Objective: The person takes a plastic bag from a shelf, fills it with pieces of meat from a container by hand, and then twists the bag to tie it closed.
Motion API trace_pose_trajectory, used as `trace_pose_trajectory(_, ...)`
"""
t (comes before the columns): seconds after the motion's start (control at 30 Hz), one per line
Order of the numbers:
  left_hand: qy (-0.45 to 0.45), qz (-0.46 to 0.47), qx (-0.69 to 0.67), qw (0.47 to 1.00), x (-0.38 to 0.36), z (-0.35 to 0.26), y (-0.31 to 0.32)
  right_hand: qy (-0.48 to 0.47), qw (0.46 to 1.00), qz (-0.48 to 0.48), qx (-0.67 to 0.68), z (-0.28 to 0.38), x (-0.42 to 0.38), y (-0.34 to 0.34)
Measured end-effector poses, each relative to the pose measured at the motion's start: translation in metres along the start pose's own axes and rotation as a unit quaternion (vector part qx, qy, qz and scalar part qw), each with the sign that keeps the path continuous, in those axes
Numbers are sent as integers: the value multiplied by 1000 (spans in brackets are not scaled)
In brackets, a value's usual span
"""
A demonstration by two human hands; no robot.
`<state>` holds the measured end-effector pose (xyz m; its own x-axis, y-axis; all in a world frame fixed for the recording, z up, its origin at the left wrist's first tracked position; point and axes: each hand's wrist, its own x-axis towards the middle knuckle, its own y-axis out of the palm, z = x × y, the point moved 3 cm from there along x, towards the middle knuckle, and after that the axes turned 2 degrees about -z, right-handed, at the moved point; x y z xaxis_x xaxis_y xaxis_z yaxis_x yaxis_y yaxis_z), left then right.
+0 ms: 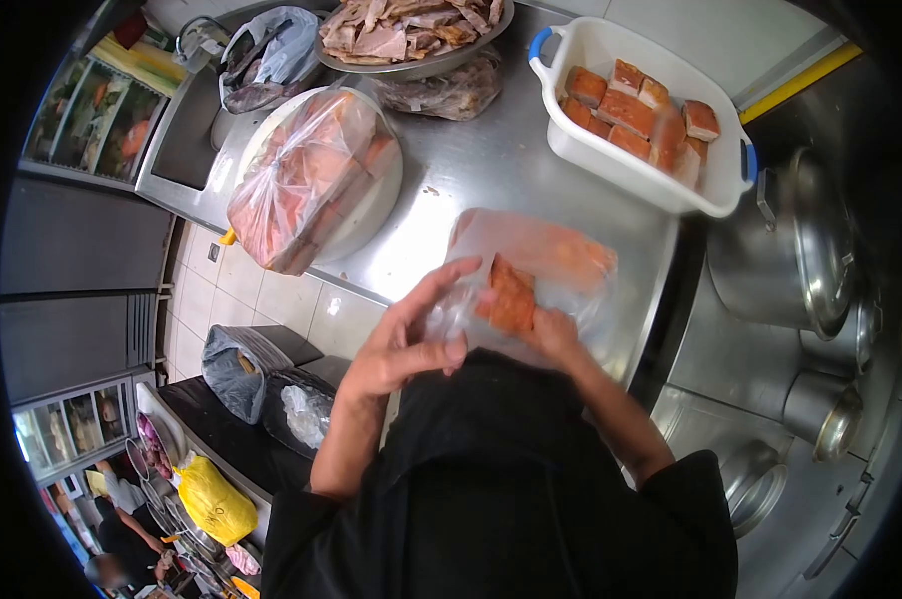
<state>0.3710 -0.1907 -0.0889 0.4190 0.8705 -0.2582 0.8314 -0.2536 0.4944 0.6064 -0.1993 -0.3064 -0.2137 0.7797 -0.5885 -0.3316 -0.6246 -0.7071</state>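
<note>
My right hand (pixel 556 335) grips a piece of browned pork belly (pixel 512 297) over a clear plastic bag (pixel 591 299). More browned pieces lie inside that bag, which rests flat on the steel table. On the other side of the pork, my left hand (pixel 406 334) is curved, thumb and fingers apart, beside the bag's crumpled edge. Whether its fingertips touch the plastic is hard to see. Farther back stands a white tub (pixel 611 160) with blue handles, holding several browned pork belly blocks (pixel 628 112).
A full bag of meat (pixel 306 170) sits on a round white container (pixel 386 205) at left. Behind are a metal bowl of meat strips (pixel 401 45) and another bagged item (pixel 446 88). Lidded steel pots (pixel 785 250) stand right. A person (pixel 127 539) is at lower left.
</note>
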Motion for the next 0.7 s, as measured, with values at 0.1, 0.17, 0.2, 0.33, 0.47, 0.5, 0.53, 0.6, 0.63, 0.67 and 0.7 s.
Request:
trace_pose_trajectory(0.1, 6, 0, 3, 1000, 4, -5, 0, -81, 996, 13, 22, -22, 10, 7)
trace_pose_trajectory(0.17, 2, -6, 6, 1000, 6, -6, 1, -160, 986, -12, 49, -31, 11, 10)
trace_pose_trajectory(0.2, 1, -5, 6, 1000, 5, -6, 0, -168, 984, -9, 56, -32, 10, 9)
trace_pose_trajectory(0.33, 3, -5, 4, 1000, 9, -5, 1, -159, 985, 4, 72, -31, 4, -1)
trace_pose_trajectory(0.47, -21, -5, 17, 1000, 11, -3, 9, -127, 991, 9, 43, -24, 0, -8)
trace_pose_trajectory(0.5, -26, -4, 16, 1000, 13, -3, 11, -123, 992, 9, 12, -21, 1, -9)
trace_pose_trajectory(0.53, -31, -1, 15, 999, 14, -3, 14, -119, 993, 8, -19, -17, 3, -9)
trace_pose_trajectory(0.6, -37, -1, 11, 999, 17, -3, 19, -105, 991, 22, -78, -7, 6, -11)
trace_pose_trajectory(0.63, -36, -4, 10, 999, 18, -4, 20, -97, 989, 36, -108, -2, 8, -15)
trace_pose_trajectory(0.67, -35, -7, 9, 999, 19, -6, 19, -90, 985, 49, -138, 1, 8, -22)
trace_pose_trajectory(0.7, -19, -4, -8, 1000, 20, -9, 18, -102, 986, 37, -130, 6, 3, -34)
